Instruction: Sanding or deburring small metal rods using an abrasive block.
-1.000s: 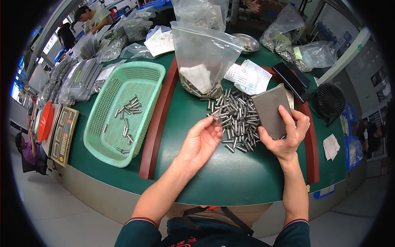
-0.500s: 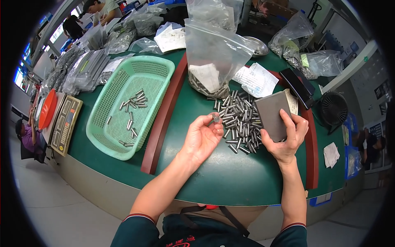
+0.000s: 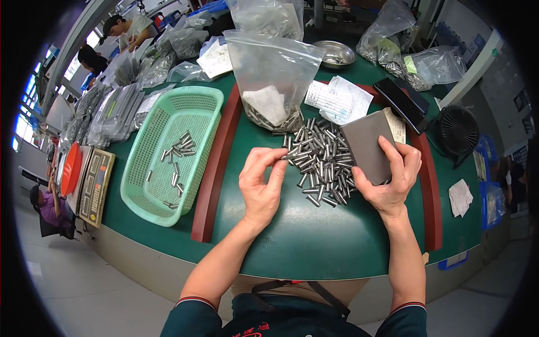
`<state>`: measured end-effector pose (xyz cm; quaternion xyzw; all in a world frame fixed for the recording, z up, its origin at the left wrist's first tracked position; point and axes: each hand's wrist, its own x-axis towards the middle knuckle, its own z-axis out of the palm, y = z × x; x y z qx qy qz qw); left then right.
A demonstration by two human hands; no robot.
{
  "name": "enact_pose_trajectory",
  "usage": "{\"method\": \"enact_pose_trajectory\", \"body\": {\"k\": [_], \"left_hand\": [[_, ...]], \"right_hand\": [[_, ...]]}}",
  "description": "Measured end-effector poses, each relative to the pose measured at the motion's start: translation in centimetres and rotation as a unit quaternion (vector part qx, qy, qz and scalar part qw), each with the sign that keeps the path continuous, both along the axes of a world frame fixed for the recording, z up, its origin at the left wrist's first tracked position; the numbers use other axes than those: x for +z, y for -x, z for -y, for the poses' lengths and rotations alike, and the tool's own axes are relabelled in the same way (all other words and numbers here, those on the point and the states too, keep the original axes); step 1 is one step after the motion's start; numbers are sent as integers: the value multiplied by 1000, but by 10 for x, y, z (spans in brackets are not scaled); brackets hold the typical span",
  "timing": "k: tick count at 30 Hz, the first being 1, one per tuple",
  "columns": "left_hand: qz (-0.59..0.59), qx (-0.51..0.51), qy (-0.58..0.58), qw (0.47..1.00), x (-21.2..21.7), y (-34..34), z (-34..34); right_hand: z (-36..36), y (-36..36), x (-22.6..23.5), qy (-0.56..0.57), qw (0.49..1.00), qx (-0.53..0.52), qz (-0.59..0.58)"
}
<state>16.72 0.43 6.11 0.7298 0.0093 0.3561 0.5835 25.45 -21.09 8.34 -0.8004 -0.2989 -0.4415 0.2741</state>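
A heap of short, shiny metal pins lies on the green tabletop. At its left edge is my left hand, thumb and forefinger pinched around one metal pin whose end shows at the fingertips. My right hand grips a flat grey-brown rectangular block, thumb on the near left edge and fingers across its face. The block stands tilted against the right side of the heap. Behind the heap a clear zip bag holds more metal parts and a paper slip.
To the left, a green perforated basket holds several pins. Red-brown rails flank the work area. Around it are papers, a black phone, a small fan, a metal bowl and a scale. Other people sit farther off.
My left hand has turned from palm up to palm down, its fingertips now at the heap's left edge. My right hand keeps hold of the block. The whole view has shifted slightly.
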Motion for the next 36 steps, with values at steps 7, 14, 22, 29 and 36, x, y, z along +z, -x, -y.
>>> {"method": "enact_pose_trajectory", "body": {"k": [7,14,22,29,36], "left_hand": [[110,99,-142,979,2,2,0],[122,121,-168,971,3,2,-3],[43,44,-24,998,0,-5,-7],[-98,-117,343,927,-5,-5,-15],[-143,-216,527,809,-4,-3,-18]], "right_hand": [[-2,2,3,-5,1000,5,-4],[-3,3,2,-19,1000,1,-16],[-2,2,2,-6,1000,5,-14],[-2,2,2,-27,999,0,-29],[-1,1,0,-6,1000,3,-31]]}}
